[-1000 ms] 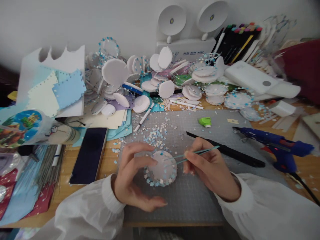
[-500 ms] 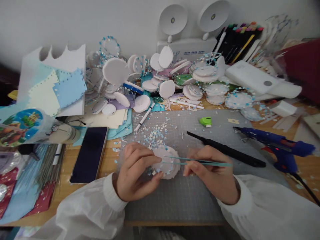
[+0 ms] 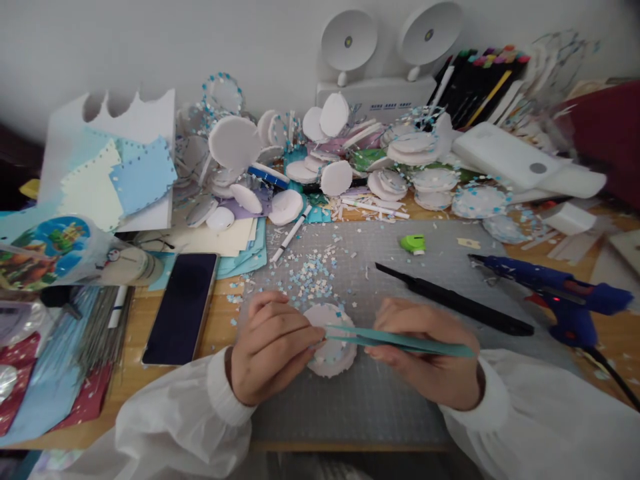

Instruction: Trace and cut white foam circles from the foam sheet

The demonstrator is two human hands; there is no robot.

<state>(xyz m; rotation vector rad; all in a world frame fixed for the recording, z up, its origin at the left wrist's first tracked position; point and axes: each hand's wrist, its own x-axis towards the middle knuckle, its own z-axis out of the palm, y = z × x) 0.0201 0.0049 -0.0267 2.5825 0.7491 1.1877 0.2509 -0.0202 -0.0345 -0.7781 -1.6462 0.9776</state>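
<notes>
My right hand (image 3: 425,353) grips a pair of teal tweezers (image 3: 425,343), which point left across a round white disc (image 3: 333,367). The fingers of my left hand (image 3: 275,343) are drawn together in a pinch at the tweezer tips, over the disc's left side. Whatever lies between those fingertips is too small to make out. Small blue and white pieces dot the disc, and its edge looks ragged. More tiny star-like confetti (image 3: 313,275) is scattered just behind it on the grey cutting mat (image 3: 350,417).
Right of my hands lie a black craft knife (image 3: 460,303) and a blue glue gun (image 3: 555,287) with its cord. A phone (image 3: 183,310) is on the left, near a capped pen (image 3: 291,233). White discs (image 3: 235,143) crowd the back, before a twin-head lamp (image 3: 375,93).
The tweezers have turned and tilted, their right end lower. My left fingers have closed from spread to a pinch at the tips. More of the disc's front shows.
</notes>
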